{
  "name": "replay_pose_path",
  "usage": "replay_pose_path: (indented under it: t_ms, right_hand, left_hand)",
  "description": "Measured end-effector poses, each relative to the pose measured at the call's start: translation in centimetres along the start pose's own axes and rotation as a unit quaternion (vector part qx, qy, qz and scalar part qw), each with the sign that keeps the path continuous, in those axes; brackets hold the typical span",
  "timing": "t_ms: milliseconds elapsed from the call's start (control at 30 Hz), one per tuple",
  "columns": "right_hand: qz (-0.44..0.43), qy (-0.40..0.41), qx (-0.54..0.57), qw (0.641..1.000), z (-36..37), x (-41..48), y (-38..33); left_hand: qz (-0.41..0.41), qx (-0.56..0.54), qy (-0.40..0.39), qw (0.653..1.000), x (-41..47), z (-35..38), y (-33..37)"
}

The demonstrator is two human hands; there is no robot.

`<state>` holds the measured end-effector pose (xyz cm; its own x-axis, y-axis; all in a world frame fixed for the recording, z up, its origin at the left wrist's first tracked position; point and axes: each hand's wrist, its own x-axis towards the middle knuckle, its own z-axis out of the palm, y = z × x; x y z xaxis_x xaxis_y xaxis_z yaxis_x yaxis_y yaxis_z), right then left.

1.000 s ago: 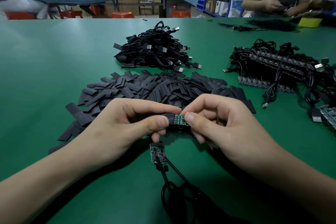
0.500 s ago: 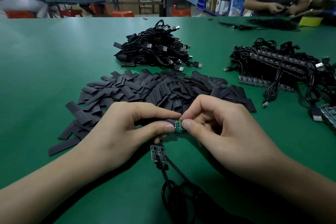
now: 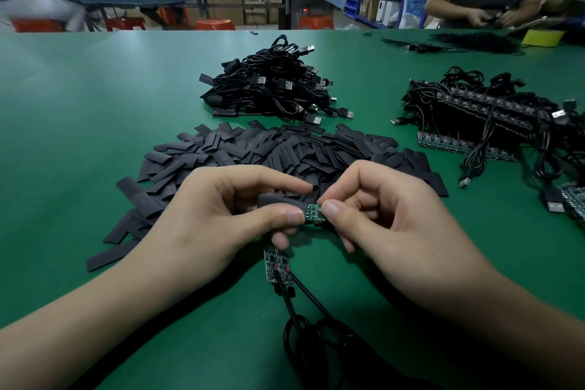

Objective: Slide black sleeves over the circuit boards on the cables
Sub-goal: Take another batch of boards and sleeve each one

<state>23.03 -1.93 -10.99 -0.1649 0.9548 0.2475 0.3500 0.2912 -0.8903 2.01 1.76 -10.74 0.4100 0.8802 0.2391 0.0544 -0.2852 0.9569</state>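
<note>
— Green table (image 3: pixel 79 123) fills most of the frame. What do we have at centre?
— Our left hand (image 3: pixel 205 215) pinches a black sleeve (image 3: pixel 278 201) btw thumb & forefinger, other fingers curled. Our right hand (image 3: pixel 395 222) pinches the circuit board (image 3: pixel 313 211). Its left end is inside the sleeve, the rest bare.
— How deep?
— We can't tell, the thumb covers it.
— Other boards?
— A second board (image 3: pixel 277 264) lies on the table just below the left hand, w/ its black cable (image 3: pixel 305 296) running to the bottom edge.
— Stock?
— Sleeve pile (image 3: pixel 269 149) just behind our hands, USB cable heap (image 3: pixel 275 85) above it, unsleeved boards (image 3: pixel 459 146) at right.
</note>
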Motion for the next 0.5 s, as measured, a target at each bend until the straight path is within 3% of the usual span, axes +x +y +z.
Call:
replay_pose_path:
  t_ms: [100,300,500]
  right_hand:
    - [-0.024,0.009,-0.018,0.999,0.09,-0.07,-0.11]
    - [0.016,-0.001,0.086,0.996,-0.44,0.28,0.05]
    - [-0.004,-0.011,0.020,1.000,-0.16,0.05,0.00]
  left_hand:
    - [-0.019,-0.030,0.003,0.999,0.21,0.02,0.29]
    - [0.000,-0.025,0.004,1.000,-0.02,0.37,0.51]
    - [-0.004,-0.009,0.020,1.000,-0.10,0.23,0.40]
